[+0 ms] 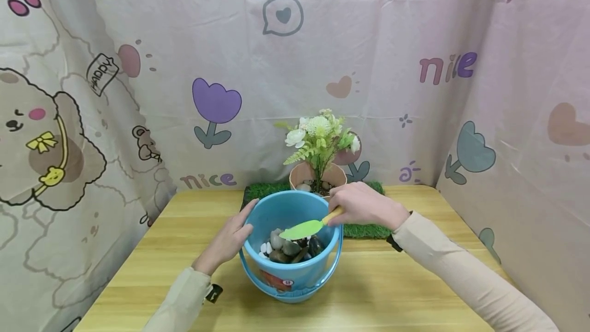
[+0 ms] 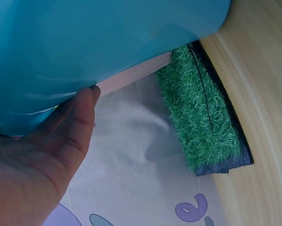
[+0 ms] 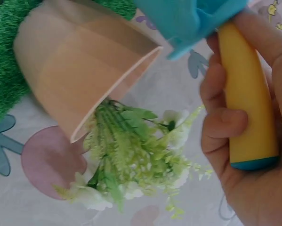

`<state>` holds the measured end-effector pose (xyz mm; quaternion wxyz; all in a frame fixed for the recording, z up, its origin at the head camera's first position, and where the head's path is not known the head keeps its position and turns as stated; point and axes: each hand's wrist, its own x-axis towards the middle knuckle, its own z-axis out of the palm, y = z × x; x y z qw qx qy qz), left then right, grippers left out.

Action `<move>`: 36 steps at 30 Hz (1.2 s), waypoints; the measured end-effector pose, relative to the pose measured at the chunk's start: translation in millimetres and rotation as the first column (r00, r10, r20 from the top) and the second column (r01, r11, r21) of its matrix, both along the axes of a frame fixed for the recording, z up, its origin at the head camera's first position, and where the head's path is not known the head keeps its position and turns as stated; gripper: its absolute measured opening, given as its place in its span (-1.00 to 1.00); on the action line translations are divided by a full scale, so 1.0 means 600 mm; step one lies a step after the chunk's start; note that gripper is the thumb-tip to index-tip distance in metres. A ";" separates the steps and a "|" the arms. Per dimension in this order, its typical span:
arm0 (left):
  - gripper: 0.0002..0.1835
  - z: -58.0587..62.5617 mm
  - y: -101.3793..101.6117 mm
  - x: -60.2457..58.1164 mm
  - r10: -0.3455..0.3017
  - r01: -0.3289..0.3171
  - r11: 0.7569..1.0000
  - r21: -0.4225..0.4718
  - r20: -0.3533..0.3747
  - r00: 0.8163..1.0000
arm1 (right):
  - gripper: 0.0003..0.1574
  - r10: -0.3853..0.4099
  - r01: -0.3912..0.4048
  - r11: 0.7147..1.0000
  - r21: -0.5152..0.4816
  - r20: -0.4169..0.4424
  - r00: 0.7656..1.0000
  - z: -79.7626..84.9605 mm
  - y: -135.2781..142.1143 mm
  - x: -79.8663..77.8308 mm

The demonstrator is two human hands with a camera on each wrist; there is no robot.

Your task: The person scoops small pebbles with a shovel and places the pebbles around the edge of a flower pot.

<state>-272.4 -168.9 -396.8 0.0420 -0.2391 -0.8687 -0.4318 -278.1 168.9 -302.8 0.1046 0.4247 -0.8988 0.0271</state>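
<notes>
A light blue bucket stands on the table with grey, dark and white stones in the bottom. At its left rim my left hand holds on, thumb over the edge. In the left wrist view the fingers lie against the bucket's outer wall. My right hand grips the yellow handle of a small garden trowel. Its light green blade is inside the bucket, just above or against the stones; I cannot tell if it touches them.
Behind the bucket, a peach flowerpot with white and green flowers stands on a green artificial grass mat. The bucket's blue carrying handle hangs down in front. A printed cloth surrounds the wooden table.
</notes>
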 end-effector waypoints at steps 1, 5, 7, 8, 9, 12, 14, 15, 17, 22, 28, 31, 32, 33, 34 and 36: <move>-0.27 -0.001 0.000 0.000 0.001 -0.001 1.000 0.000 0.003 1.000 | -0.73 -0.001 0.001 1.000 0.010 0.018 1.000 0.003 -0.003 0.001; -0.27 -0.001 0.000 0.002 0.000 0.000 1.000 0.010 0.007 1.000 | -0.59 -0.006 0.000 0.998 0.063 0.090 0.996 0.015 -0.015 0.005; -0.27 -0.002 0.000 0.002 0.000 0.000 1.000 0.011 0.006 1.000 | -0.50 -0.012 0.000 0.996 0.091 0.131 0.991 0.023 -0.021 0.006; -0.27 -0.001 0.000 0.002 0.000 0.000 1.000 0.010 0.006 1.000 | -0.46 -0.016 0.000 0.995 0.105 0.151 0.988 0.027 -0.025 0.007; -0.27 -0.001 0.000 0.002 0.002 -0.002 1.000 0.011 0.007 1.000 | -0.40 -0.024 0.003 0.993 0.120 0.171 0.985 0.031 -0.030 0.008; -0.27 0.000 0.000 0.002 0.005 -0.005 1.000 0.007 0.006 1.000 | -0.32 -0.045 0.008 0.987 0.163 0.228 0.973 0.039 -0.043 0.012; -0.27 0.001 0.001 0.003 0.008 -0.008 1.000 0.006 0.007 1.000 | -0.35 -0.067 0.019 0.982 0.189 0.254 0.965 0.041 -0.052 0.016; -0.27 0.001 0.001 0.004 0.005 -0.005 1.000 0.008 0.006 1.000 | -0.36 -0.079 0.026 0.980 0.199 0.262 0.962 0.041 -0.056 0.017; -0.28 0.000 0.001 0.004 0.003 -0.003 1.000 0.007 0.004 1.000 | -0.44 -0.096 0.042 0.976 0.212 0.253 0.963 0.037 -0.062 0.019; -0.28 -0.001 0.000 0.005 0.002 -0.002 1.000 0.003 -0.005 1.000 | -0.42 -0.087 0.050 0.977 0.208 0.174 0.981 0.023 -0.068 0.020; -0.28 -0.001 0.000 0.005 -0.008 0.008 1.000 0.011 -0.012 1.000 | -0.36 -0.025 0.020 0.982 0.189 0.020 0.999 0.004 -0.070 0.018; -0.28 -0.001 0.000 0.005 0.000 0.000 1.000 0.010 0.001 1.000 | -0.34 -0.017 0.022 0.986 0.165 -0.029 0.999 -0.005 -0.067 0.014; -0.27 -0.001 0.000 0.006 0.003 -0.003 1.000 0.010 0.004 1.000 | -0.33 -0.015 0.023 0.988 0.155 -0.049 0.999 -0.007 -0.066 0.013; -0.27 -0.001 0.001 0.006 0.005 -0.005 1.000 0.011 0.005 1.000 | -0.33 -0.017 0.027 0.989 0.145 -0.069 0.997 -0.010 -0.064 0.011; -0.27 -0.001 0.001 0.006 0.006 -0.006 1.000 0.011 0.004 1.000 | -0.33 -0.019 0.031 0.990 0.134 -0.086 0.996 -0.012 -0.063 0.010; -0.27 0.000 0.001 0.005 0.006 -0.006 1.000 0.005 -0.008 1.000 | -0.35 -0.023 0.038 0.993 0.116 -0.129 0.991 -0.015 -0.062 0.008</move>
